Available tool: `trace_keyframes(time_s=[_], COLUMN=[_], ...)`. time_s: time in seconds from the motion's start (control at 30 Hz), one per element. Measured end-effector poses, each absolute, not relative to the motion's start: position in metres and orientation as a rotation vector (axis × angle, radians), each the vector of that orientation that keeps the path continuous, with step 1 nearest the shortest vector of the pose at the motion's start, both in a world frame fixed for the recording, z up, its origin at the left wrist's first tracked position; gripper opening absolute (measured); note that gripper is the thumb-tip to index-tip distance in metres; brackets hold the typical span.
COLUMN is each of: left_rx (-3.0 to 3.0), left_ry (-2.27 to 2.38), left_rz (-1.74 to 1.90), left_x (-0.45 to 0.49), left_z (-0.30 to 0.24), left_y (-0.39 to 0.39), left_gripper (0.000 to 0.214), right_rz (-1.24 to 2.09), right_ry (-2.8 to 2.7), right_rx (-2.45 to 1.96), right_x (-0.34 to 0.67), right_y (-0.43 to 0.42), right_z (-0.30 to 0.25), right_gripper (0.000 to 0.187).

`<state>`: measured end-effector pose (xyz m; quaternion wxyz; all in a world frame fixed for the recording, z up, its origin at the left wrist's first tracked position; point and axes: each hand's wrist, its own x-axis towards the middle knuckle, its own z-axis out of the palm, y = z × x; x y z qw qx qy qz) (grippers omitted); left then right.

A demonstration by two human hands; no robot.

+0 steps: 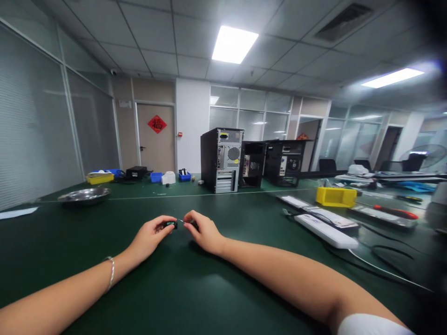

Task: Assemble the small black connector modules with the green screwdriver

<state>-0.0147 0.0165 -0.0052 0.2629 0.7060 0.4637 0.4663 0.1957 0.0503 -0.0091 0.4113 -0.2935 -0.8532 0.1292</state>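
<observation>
My left hand [148,237], with a pale bracelet on its wrist, pinches a small black part with some green on it [171,224] between thumb and fingers. Facing it, my right hand [207,233] is closed around a thin tool with a slim metal shaft [180,221]; it looks like a small screwdriver, though its handle is mostly hidden. The shaft points left, close to the small part; whether they touch I cannot tell. Both hands are just above the dark green table [216,298].
Computer cases [221,160] stand at the table's far side. A metal bowl [85,196] lies at left. On the right are a white power strip [326,231] with cables, a yellow bin [335,197] and a red-handled tool [396,212]. Blue bins [156,177] sit at the back.
</observation>
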Motion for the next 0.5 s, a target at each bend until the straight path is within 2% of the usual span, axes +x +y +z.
trace_keyframes(time_s=[0.5], left_rx=[1.974], left_ry=[1.257], left_rz=[1.189], left_x=[-0.012], left_z=[0.001], left_y=[0.011], left_gripper=[0.036], right_rz=[0.145], right_ry=[-2.255], right_rx=[-0.768], right_x=[0.198], right_y=[0.041], right_z=[-0.005], right_gripper=[0.010])
